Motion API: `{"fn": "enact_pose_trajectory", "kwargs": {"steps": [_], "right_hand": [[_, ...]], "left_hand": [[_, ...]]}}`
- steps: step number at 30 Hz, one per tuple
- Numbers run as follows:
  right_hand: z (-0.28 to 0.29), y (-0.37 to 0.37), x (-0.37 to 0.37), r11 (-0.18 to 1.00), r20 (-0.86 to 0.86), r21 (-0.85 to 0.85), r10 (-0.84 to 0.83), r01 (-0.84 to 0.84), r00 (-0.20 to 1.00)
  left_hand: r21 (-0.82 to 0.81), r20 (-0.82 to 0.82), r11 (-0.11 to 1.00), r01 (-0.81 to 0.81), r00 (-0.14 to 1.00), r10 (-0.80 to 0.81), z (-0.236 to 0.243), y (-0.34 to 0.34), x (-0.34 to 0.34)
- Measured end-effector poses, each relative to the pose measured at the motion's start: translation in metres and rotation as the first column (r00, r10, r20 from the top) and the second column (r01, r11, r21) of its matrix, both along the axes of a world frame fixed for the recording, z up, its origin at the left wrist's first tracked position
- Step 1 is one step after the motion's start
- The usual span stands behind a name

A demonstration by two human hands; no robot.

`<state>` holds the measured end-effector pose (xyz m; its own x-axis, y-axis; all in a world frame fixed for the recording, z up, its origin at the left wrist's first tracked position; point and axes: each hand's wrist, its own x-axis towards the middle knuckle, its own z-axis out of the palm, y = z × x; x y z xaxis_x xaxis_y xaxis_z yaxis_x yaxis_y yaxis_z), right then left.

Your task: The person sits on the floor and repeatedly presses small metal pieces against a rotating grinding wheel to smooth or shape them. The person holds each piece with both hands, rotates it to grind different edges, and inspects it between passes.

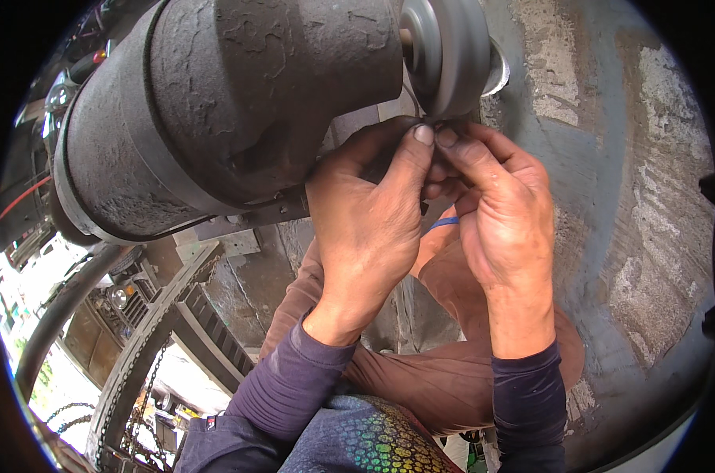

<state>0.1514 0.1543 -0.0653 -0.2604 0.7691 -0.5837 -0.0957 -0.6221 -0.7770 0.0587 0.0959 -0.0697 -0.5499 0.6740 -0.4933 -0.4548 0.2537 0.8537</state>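
A big grey bench grinder fills the upper left, its rough motor body tilted and its grey grinding wheel at the top centre. My left hand and my right hand meet just under the wheel. Thumb and fingertips of both pinch a small dark piece against the wheel's lower edge; the piece is too small and hidden to name. Both forearms wear dark purple sleeves.
A worn grey wall with peeling patches stands on the right. Below my hands are my knees in brown trousers. At lower left are a metal frame, a chain and a bright street beyond.
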Motion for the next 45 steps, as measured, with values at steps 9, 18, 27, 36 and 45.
{"fn": "enact_pose_trajectory", "kwargs": {"steps": [9, 18, 27, 36, 45], "right_hand": [[0.0000, -0.0005, -0.0026, 1.000, 0.027, 0.000, 0.031, -0.031, 0.999], [0.0004, -0.0002, -0.0032, 0.999, 0.020, 0.008, 0.048, -0.048, 0.999], [-0.0006, -0.0004, -0.0025, 0.999, 0.001, 0.005, 0.033, -0.033, 0.999], [-0.0024, -0.0008, -0.0013, 1.000, -0.014, -0.004, -0.008, 0.008, 1.000], [-0.0012, -0.0012, 0.0008, 0.999, -0.082, -0.018, -0.028, 0.027, 0.996]], "left_hand": [[-0.025, -0.053, 0.999, -0.025, 0.998, 0.024, -0.0035, -0.0028, 0.0012], [-0.009, -0.031, 0.999, -0.033, 0.999, 0.032, -0.0050, -0.0036, 0.0009], [-0.013, -0.039, 0.999, -0.034, 0.999, 0.033, -0.0034, -0.0022, 0.0016], [0.019, -0.005, 0.999, -0.028, 1.000, 0.028, -0.0051, -0.0007, 0.0019], [0.062, -0.002, 0.998, -0.006, 1.000, 0.007, -0.0065, 0.0002, 0.0010]]}}
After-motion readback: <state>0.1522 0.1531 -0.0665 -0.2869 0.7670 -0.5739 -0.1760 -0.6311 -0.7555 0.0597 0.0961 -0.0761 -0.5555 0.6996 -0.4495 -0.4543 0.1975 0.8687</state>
